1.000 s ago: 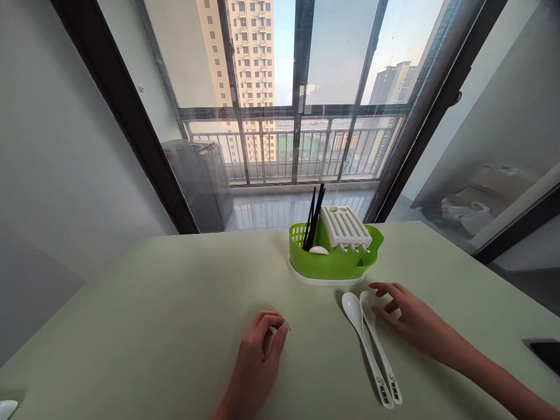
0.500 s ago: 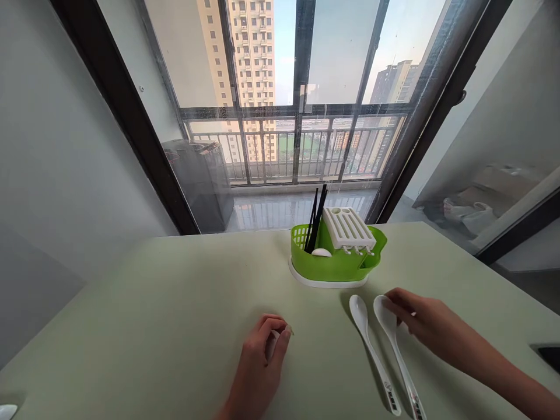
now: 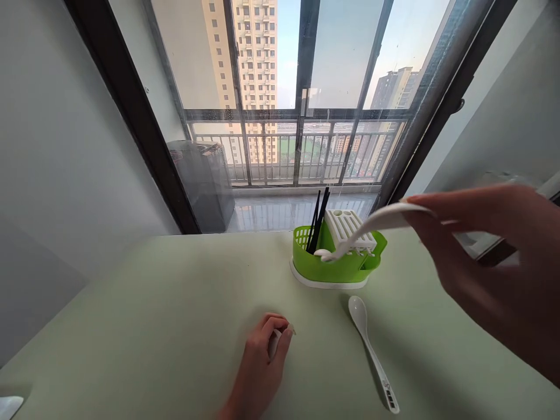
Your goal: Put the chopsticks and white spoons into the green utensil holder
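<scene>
The broad pale green table (image 3: pixel 131 303) carried everything, and the green plastic cutlery caddy (image 3: pixel 336 265) on its white base, set toward the window side, served as the landmark. Inside the caddy stood a white slotted plastic insert (image 3: pixel 347 224), tilted, with thin black chopsticks (image 3: pixel 315 221) upright at its left end.

The right hand (image 3: pixel 485 274) had risen from the table in front of the caddy, where half a second before it had rested on the bowls of two spoons. It was now up in the air to the caddy's right, its fingers closed in a pinch on the handle of one long white plastic spoon (image 3: pixel 367 230). That spoon's bowl dipped into the caddy's open compartment just beside the chopsticks, so the spoon looked close to being dropped in.

The second white plastic spoon (image 3: pixel 371 350) lay alone on the table in front of the caddy, bowl toward it, untouched.

The left hand (image 3: pixel 262 367) rested on the table in front and to the left of the caddy, fingers curled into a loose fist, holding nothing visible.
</scene>
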`<state>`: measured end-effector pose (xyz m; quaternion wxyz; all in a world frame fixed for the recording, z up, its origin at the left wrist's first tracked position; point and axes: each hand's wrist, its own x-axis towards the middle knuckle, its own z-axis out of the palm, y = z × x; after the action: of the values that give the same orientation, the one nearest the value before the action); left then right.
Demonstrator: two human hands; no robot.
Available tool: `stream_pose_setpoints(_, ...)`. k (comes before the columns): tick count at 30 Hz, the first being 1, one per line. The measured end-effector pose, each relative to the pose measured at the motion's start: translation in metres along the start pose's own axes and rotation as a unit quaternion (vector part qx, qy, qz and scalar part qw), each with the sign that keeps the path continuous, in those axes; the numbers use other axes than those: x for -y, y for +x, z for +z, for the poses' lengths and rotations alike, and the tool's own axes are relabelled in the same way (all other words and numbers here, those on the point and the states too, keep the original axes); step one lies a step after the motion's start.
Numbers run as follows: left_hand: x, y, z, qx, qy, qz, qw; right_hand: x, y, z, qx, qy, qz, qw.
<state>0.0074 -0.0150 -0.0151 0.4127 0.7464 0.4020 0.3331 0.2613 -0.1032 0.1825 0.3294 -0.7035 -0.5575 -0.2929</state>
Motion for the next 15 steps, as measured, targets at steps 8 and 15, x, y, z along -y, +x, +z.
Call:
stream_pose_setpoints(8,0.001,-0.002,0.002,0.008,-0.011,-0.005,1.000,0.022,0.035,0.074,-0.031,-0.021,-0.128,0.991)
stream_pose_setpoints(15,-0.001,-0.002,0.002,0.011,-0.022,-0.004,1.000,0.027,0.015,0.123,0.059,-0.041,-0.163,0.984)
